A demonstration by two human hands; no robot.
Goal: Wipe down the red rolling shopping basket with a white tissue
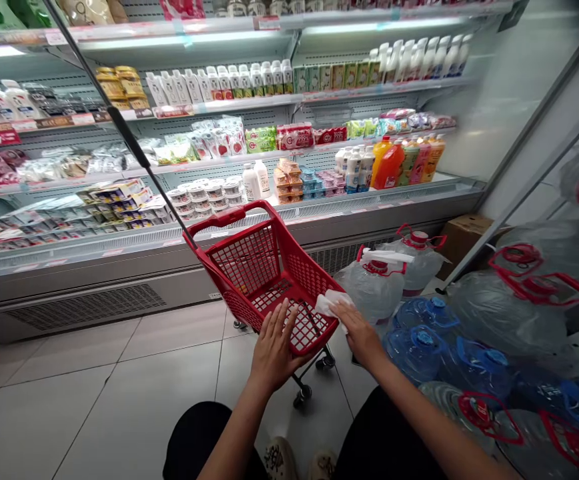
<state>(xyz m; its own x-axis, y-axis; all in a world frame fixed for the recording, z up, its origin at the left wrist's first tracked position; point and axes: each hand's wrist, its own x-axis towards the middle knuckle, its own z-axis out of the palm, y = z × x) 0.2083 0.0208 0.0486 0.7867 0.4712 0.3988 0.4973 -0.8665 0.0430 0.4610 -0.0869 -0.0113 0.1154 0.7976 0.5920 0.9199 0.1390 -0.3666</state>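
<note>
In front of my knees stands a red plastic shopping cart (264, 267) on dark legs with small wheels, its basket showing a grid floor. My left hand (274, 347) rests against the basket's near end, fingers stretched out and flat. With my right hand (354, 327) I press a crumpled white wipe (332, 302) onto the basket's right rim near the close corner. A long black pole (127, 137) rises from the cart's left side toward the upper left.
Behind the cart runs a refrigerated shelf (314, 220) stocked with yogurts, bottles and cartons. Large clear water jugs (372, 287) with red handles and blue-capped bottles (417, 347) crowd the right side. A cardboard box (464, 233) sits at the back right. Pale floor tiles (94, 373) lie below.
</note>
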